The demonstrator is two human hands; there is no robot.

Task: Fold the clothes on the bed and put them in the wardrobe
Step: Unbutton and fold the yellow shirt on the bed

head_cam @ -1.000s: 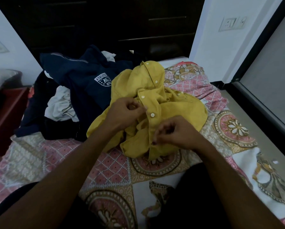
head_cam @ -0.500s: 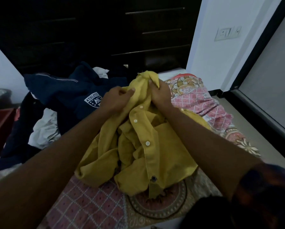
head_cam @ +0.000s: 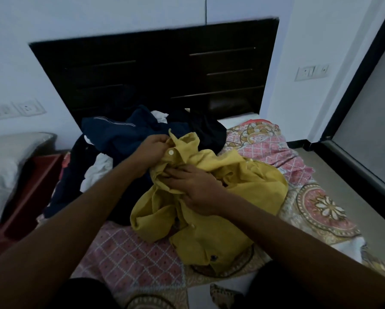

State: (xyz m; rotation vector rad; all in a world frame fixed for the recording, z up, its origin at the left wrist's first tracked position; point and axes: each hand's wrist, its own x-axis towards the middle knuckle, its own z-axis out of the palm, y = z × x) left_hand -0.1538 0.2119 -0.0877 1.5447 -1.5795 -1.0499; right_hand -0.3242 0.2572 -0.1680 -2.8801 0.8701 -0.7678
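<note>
Head view: a crumpled yellow shirt is lying on the patterned bed, filling the middle of the frame and spreading toward 4 o'clock. The left hand is reaching in from 8 o'clock, and its fingers are curling round the shirt's collar edge, pinching it just above a white button. The right hand is coming in from 4 o'clock and resting on the shirt just below the left; its fingers are grasping a fold of the front placket. At 11 o'clock from the shirt, a navy garment is heaping over a white cloth and other dark clothes, touching the shirt's upper edge. A dark headboard is standing at 12 o'clock, and a pillow is lying at 9 o'clock.
</note>
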